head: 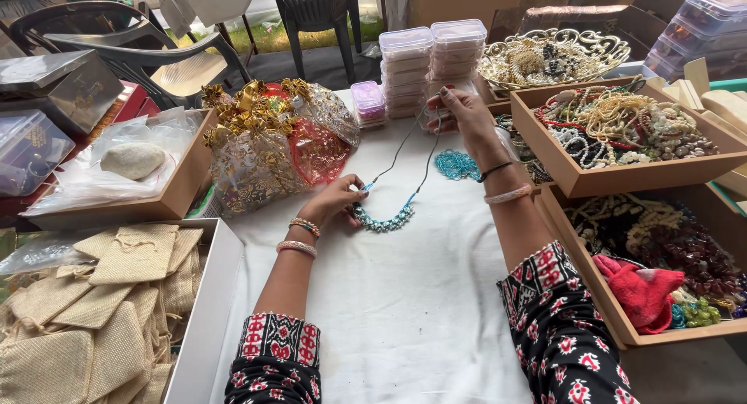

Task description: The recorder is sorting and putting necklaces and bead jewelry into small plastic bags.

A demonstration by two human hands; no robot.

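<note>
Left hand (pixel 336 202) is pinched on the beaded end of a turquoise necklace (pixel 383 219), which lies on the white cloth of the table (pixel 405 310) near its middle. Right hand (pixel 461 112), raised toward the far edge, is closed on the necklace's dark cords. A loose blue bead strand (pixel 456 165) lies just beside the right wrist. Stacked clear plastic boxes (pixel 430 61) stand at the far edge.

A teal beaded necklace on thin dark cord (pixel 383 219) hangs in a loop, its beaded curve resting on the white tablecloth (pixel 405 310), cords rising taut above it.
</note>
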